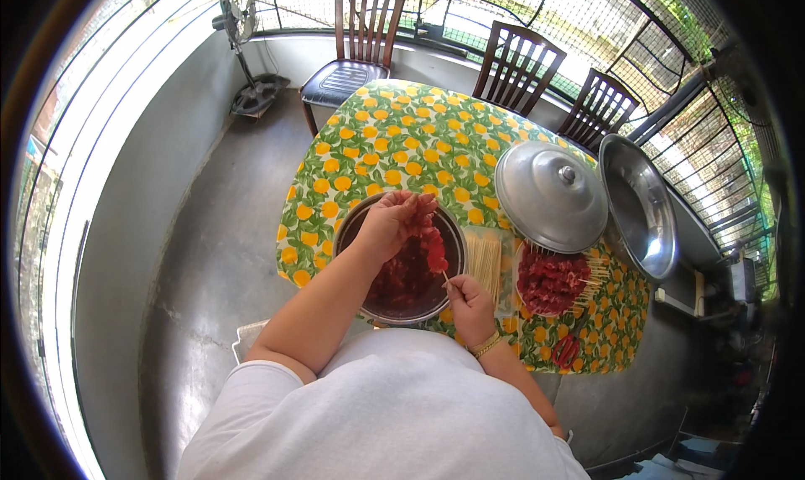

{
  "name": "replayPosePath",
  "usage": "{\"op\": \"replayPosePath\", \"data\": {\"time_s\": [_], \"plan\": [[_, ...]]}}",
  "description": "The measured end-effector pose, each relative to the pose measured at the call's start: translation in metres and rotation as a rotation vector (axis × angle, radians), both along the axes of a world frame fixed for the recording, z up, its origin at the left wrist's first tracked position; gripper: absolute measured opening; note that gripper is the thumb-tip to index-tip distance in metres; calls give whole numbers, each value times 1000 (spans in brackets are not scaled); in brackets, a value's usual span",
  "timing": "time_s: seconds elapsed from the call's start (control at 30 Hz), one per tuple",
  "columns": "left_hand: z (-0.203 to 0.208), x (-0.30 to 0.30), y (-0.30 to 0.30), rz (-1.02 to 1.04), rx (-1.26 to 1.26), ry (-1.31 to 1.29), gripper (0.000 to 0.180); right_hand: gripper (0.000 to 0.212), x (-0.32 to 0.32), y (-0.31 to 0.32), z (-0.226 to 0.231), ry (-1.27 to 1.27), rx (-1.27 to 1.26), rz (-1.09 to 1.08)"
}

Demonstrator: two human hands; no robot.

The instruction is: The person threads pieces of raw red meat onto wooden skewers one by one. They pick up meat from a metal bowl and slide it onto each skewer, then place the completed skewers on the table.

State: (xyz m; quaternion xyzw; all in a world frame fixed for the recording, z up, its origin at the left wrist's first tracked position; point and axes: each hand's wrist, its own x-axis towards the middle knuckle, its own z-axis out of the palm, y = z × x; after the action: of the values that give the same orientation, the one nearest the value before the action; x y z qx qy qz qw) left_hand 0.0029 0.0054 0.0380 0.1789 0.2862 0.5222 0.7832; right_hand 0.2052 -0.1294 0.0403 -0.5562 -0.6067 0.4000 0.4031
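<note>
Over a round metal pot (369,314), my two hands hold a bamboo skewer threaded with red raw meat (433,248). My right hand (472,309), a gold bracelet at its wrist, pinches the bare lower end of the stick by the pot's right rim. Up at the skewer's top, my left hand (391,225) has its fingers closed on a piece of meat; the stick's tip is hidden there. More dark red meat (401,279) lies inside the pot. Just right of the pot are bare bamboo skewers (484,260) in a bundle.
Finished meat skewers (553,280) are piled right of the bundle, sticks pointing right. Red-handled scissors (566,352) lie near the table's front edge. Behind are a domed metal lid (545,199) and a large metal basin (641,207). Wooden chairs (359,52) and a standing fan (243,15) surround the fruit-patterned tablecloth (335,157).
</note>
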Motion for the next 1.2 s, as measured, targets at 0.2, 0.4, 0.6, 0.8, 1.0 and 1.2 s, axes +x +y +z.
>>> {"op": "replayPosePath", "data": {"time_s": [0.2,0.4,0.6,0.8,1.0,1.2], "plan": [[7,-1,4,-58,-83,-10,17,8,0,3,-4,26,-14,-10],[5,-5,9,-58,-85,11,15,8,0,4,-5,53,-18,-18],[3,2,7,74,-29,58,14,8,-1,6,-5,78,-34,-20],[5,3,6,30,-26,82,15,9,-1,7,-9,102,-42,-11],[0,-2,11,-80,-147,-18,15,8,0,6,-13,103,-56,-14],[1,2,4,-103,-106,39,14,7,-2,6,-16,85,-34,-4]]}}
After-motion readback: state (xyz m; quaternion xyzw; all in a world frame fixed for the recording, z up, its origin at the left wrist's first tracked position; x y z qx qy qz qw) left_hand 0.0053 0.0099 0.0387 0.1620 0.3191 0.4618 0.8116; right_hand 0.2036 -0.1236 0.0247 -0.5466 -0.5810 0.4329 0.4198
